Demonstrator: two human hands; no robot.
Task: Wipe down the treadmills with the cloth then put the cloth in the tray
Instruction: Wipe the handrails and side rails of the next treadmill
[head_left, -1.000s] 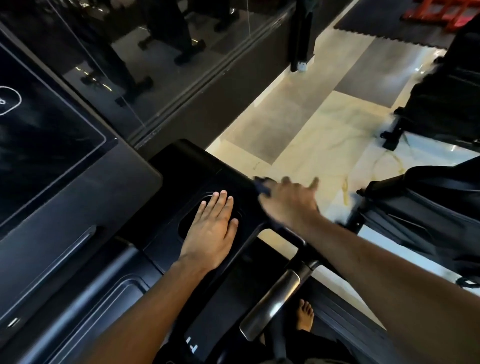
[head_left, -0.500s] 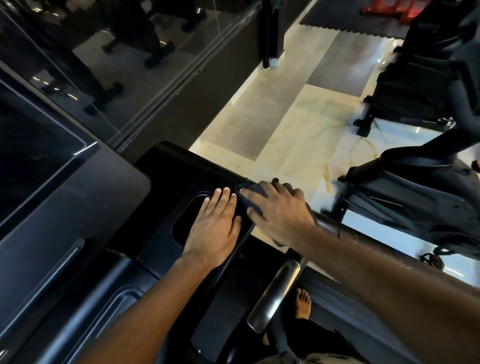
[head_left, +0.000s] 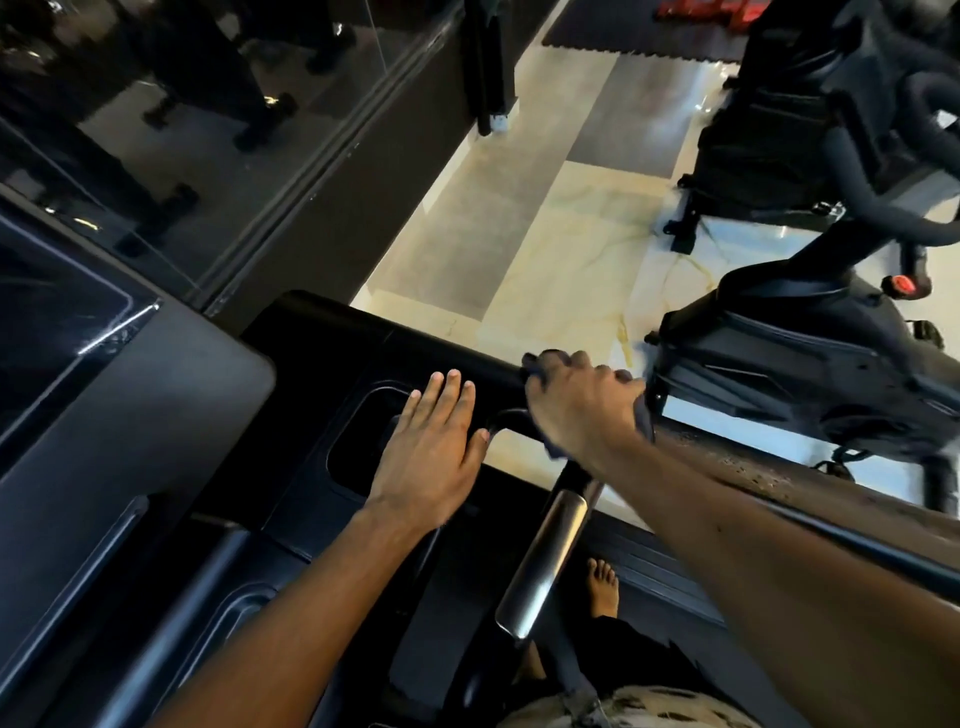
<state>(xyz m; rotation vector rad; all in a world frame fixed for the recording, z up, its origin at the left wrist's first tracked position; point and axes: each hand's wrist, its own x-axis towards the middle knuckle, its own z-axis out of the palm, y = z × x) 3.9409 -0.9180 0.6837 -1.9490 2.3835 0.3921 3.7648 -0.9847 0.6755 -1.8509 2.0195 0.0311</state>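
I stand on a black treadmill (head_left: 322, 353) and look down at its console. My left hand (head_left: 431, 447) lies flat, fingers straight, over the recessed tray (head_left: 358, 431) in the console's right side. My right hand (head_left: 576, 405) grips a dark cloth (head_left: 643, 415) and presses it on the right corner of the console, where the side handrail begins. Only the cloth's edges show, at the fingertips and beside the wrist. The treadmill's dark screen (head_left: 57, 322) fills the left of the view.
A silver-grey grip bar (head_left: 545, 561) runs down below my right hand. My bare foot (head_left: 602, 584) stands on the deck. An exercise bike (head_left: 810, 358) stands close on the right on the marble floor (head_left: 545, 260). A glass wall (head_left: 208, 130) is at upper left.
My right hand slid with the cloth to the right along the console's edge and curled round its corner. My left hand stayed on the tray. The view shifted slightly.
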